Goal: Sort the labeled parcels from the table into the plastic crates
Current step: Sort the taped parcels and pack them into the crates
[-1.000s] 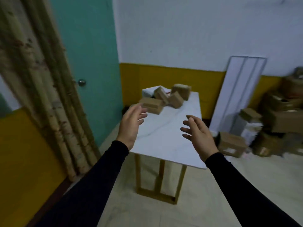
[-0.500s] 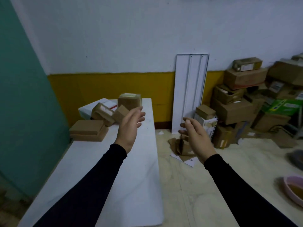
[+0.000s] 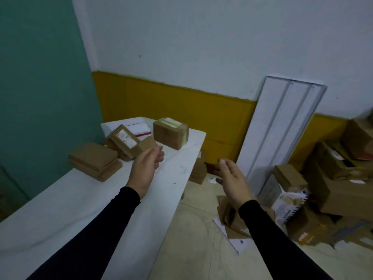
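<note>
Several cardboard parcels lie at the far end of the white table [image 3: 84, 199]. A flat brown parcel [image 3: 94, 160] sits at the left, a tilted labelled parcel [image 3: 124, 139] leans behind it, a taped box [image 3: 170, 134] stands upright further back, and a white parcel [image 3: 129, 125] lies against the wall. My left hand [image 3: 146, 168] hovers over the table just short of the labelled parcel, fingers relaxed, holding nothing. My right hand [image 3: 232, 178] is raised beyond the table's right edge, over the floor, fingers loosely bent and empty. No plastic crate is in view.
A white panel [image 3: 282, 128] leans on the wall at the right. Cardboard boxes [image 3: 343, 178] are piled on the floor at the far right, with torn cardboard and paper [image 3: 232, 223] below my right hand. A teal wall [image 3: 40, 87] borders the table's left side.
The view has swung from facing the table end-on to standing alongside it, closer to the parcels. Both hands stay raised and empty, the left one now nearer the parcels.
</note>
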A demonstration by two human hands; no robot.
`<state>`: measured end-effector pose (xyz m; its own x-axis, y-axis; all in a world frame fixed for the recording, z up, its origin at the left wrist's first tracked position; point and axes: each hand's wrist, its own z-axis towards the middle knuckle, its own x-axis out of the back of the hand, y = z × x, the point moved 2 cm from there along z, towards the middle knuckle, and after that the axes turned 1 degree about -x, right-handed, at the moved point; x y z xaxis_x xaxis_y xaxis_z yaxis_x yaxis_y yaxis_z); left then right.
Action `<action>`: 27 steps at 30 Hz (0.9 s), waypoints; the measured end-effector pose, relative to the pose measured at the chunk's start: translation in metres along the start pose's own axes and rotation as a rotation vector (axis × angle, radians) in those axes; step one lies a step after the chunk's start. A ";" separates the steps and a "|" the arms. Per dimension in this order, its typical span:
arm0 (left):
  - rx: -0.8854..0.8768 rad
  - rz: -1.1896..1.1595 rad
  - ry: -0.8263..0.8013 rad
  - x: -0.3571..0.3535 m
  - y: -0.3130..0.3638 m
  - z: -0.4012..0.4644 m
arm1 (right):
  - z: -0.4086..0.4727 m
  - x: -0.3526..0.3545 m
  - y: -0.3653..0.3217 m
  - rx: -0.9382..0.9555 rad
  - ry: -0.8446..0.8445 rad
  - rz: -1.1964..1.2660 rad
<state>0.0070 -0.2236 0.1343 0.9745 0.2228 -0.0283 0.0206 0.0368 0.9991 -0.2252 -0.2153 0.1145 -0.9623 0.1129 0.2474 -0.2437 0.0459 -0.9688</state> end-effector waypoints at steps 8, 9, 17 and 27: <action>0.089 -0.003 0.200 0.000 -0.052 0.145 | 0.175 -0.053 0.002 -0.019 -0.199 -0.021; 0.106 0.015 0.224 0.003 -0.058 0.162 | 0.198 -0.063 0.003 -0.032 -0.226 -0.048; 0.367 0.068 0.445 0.043 -0.107 0.247 | 0.334 -0.178 0.002 -0.080 -0.515 -0.138; 0.807 -0.087 0.686 0.025 -0.170 0.317 | 0.456 -0.295 0.046 -0.127 -0.939 -0.417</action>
<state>0.0989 -0.5336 -0.0267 0.6333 0.7613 0.1395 0.4715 -0.5224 0.7105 -0.0073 -0.6988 -0.0103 -0.5243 -0.7529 0.3978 -0.6176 0.0146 -0.7864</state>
